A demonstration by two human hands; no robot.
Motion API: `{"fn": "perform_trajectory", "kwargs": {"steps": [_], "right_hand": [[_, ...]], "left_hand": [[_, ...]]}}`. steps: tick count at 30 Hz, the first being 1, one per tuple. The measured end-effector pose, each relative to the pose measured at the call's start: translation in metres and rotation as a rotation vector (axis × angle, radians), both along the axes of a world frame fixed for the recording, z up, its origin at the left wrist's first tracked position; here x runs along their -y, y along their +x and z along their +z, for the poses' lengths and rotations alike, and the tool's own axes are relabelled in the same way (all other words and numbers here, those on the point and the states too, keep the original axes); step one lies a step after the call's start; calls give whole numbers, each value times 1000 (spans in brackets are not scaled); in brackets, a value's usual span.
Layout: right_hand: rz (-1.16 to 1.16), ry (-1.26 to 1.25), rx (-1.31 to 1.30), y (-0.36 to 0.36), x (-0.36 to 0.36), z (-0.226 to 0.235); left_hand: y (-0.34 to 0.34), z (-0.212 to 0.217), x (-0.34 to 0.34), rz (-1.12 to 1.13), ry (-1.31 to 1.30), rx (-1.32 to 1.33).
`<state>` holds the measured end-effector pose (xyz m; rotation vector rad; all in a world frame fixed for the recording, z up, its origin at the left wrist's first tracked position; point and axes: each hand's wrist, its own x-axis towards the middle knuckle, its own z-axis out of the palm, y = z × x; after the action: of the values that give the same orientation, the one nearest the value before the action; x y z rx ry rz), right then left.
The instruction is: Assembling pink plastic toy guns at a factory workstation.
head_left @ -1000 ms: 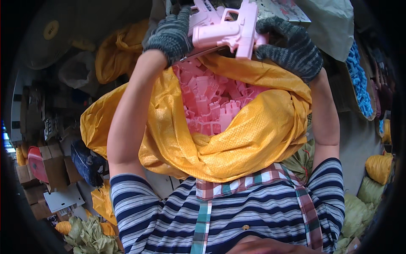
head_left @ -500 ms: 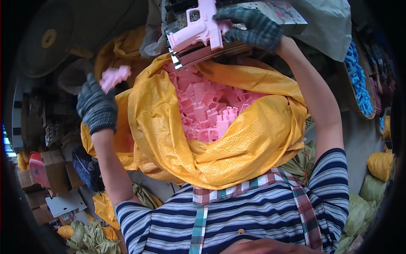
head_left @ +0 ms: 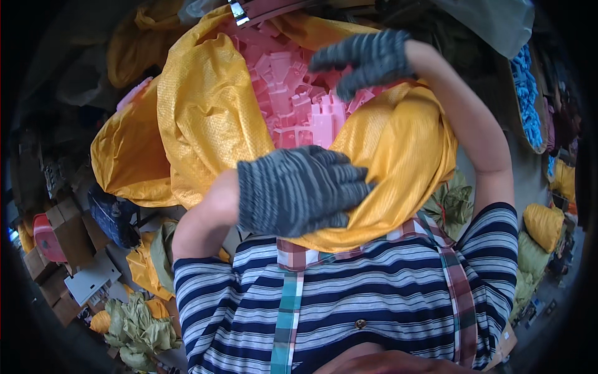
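A big yellow woven sack (head_left: 212, 106) stands in front of my body, its mouth folded open. Inside it lies a heap of pink plastic parts (head_left: 293, 81). My left hand (head_left: 299, 190), in a grey striped knit glove, rests flat across the sack's near rim with its fingers stretched out. Over the right side of the mouth hovers my right hand (head_left: 367, 62), gloved alike and slightly blurred. Its fingers are extended, the thumb is apart, and nothing shows in its grasp. Beyond the sack's left fold, a pink piece (head_left: 134, 93) shows partly.
A dark-edged fixture (head_left: 268, 9) juts in at the top, above the sack's far rim. Blue parts (head_left: 526, 96) fill a container at the right. Cardboard boxes (head_left: 71, 234) and crumpled green sacks (head_left: 134, 324) lie at the lower left.
My left hand has let go of a pink piece and come right onto the near rim. My right hand has left the pink toy pistol and moved nearer. The view has tilted down.
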<state>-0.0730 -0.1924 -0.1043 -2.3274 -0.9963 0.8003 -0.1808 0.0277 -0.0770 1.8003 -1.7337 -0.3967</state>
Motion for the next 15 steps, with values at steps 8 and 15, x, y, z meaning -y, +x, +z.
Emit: {"fn": "perform_trajectory", "kwargs": {"steps": [8, 15], "right_hand": [[138, -77, -27, -16, -17, -18], [-152, 157, -236, -2, 0, -6]], "left_hand": [[-8, -3, 0, 42, -65, -66], [1, 19, -15, 108, 26, -48]]}}
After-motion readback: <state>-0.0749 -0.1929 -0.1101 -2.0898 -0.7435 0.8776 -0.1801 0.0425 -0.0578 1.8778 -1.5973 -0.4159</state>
